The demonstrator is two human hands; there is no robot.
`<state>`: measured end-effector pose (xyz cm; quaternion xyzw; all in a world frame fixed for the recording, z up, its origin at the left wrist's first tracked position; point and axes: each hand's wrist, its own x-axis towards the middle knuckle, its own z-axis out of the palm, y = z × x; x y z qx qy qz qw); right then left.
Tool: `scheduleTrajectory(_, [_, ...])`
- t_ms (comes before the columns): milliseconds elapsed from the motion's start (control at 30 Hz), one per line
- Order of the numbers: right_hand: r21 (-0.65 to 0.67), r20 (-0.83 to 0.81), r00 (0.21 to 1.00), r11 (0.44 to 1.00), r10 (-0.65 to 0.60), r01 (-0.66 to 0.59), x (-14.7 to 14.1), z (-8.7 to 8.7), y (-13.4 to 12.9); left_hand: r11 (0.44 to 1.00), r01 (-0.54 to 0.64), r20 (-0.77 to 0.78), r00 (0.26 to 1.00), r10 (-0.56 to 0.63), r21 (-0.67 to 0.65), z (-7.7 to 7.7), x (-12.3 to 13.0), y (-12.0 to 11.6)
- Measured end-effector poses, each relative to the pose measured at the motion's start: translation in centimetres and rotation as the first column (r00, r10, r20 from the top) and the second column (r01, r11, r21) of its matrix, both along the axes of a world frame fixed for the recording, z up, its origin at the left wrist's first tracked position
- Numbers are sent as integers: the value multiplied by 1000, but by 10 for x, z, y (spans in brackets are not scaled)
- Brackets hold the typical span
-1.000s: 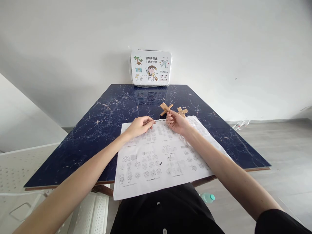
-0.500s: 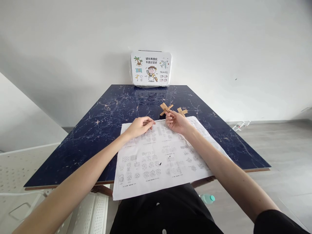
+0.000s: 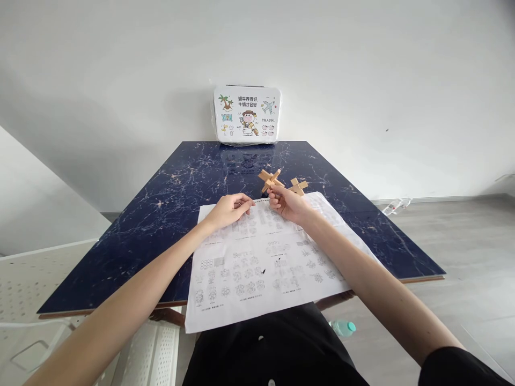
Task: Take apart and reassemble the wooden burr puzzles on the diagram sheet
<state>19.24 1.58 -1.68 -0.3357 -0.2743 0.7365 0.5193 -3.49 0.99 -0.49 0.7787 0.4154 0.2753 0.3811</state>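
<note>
While right hand (image 3: 288,204) holds wooden cross (image 3: 265,177), second cross (image 3: 298,185) sits near paper (image 3: 257,249).

Deep navy with white marbled veins covers the bench (image 3: 153,225); on it, a white paper sheet (image 3: 245,241) printed in grey and black; above it, a honey-tan wooden cross (image 3: 270,180); behind it, a white case (image 3: 247,115) with multicoloured cartoons.

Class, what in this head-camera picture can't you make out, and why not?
All in the head view:
- Captions on the paper sheet: too small to read.
- Part of that sheet: covered by the right forearm.
- Whether the left hand holds anything: its curled fingers hide the palm.
- Part of the wooden piece: behind the right hand's fingertips.
- White perforated surface: cut off by the left edge.
</note>
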Motion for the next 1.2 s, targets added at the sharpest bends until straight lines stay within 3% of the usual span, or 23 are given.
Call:
scheduleTrajectory(167, [132, 184, 981, 988, 56, -82, -2, -1, -6, 999, -40, 61, 997, 38, 35, 0, 0, 0])
scheduleTrajectory(267, [216, 323, 943, 965, 76, -152, -2, 1, -10, 984, -145, 120, 984, 133, 103, 1, -1, 1])
scheduleTrajectory(433, [303, 380, 918, 922, 114, -240, -1, 3, -14, 954, -276, 191, 949, 250, 120, 2, -2, 4])
scheduleTrajectory(533, [359, 361, 917, 882, 170, -305, 0, 3, -16, 979, -182, 219, 963, 159, 90, 2, -2, 6])
scheduleTrajectory(667, [404, 395, 879, 808, 268, -428, 2, 1, -16, 996, 62, 241, 968, -75, 59, 2, -3, 5])
scheduleTrajectory(800, [419, 431, 831, 737, 352, -529, 4, -2, -14, 975, 222, 295, 932, -209, -10, 6, -4, 1])
scheduleTrajectory(900, [405, 427, 814, 722, 394, -562, 6, -1, -14, 934, 343, 345, 892, -292, -96, 10, -5, 0])
scheduleTrajectory(1000, [403, 403, 823, 730, 399, -551, 7, 1, -15, 915, 375, 368, 880, -300, -151, 11, -6, 1])
scheduleTrajectory(1200, [429, 379, 845, 737, 378, -522, 7, 3, -16, 924, 356, 391, 877, -280, -138, 6, -6, 5])
